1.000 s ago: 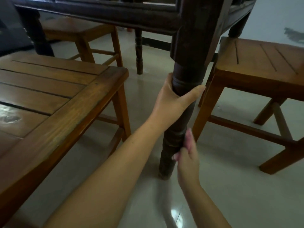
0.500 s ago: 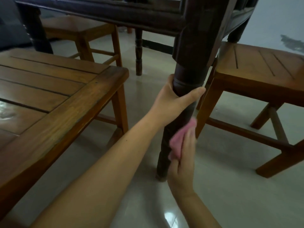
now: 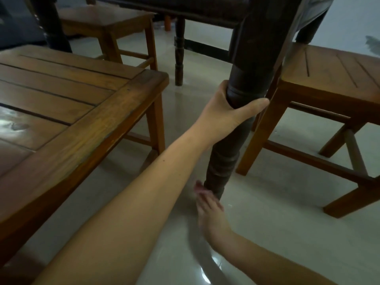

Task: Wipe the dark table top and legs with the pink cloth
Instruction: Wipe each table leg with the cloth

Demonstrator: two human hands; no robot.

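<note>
Low down, the left hand (image 3: 228, 116) was wrapped around the dark table leg (image 3: 242, 124) just under its thick upper collar, thumb laid across the front and the other fingers curled out of sight behind the wood. The right hand (image 3: 209, 212) reached to the foot of the same leg, its blurred fingers stretched forward and pressed against the turned base. A sliver of the pink cloth (image 3: 198, 187) showed at those fingertips, touching the leg just above the pale tiled floor (image 3: 277, 233); whether the fingers pinched it or only pushed it I could not tell. A brown slatted bench (image 3: 67, 112) stood to the left of the leg, a brown stool (image 3: 329, 79) to the right, another stool (image 3: 107, 21) farther back
</note>
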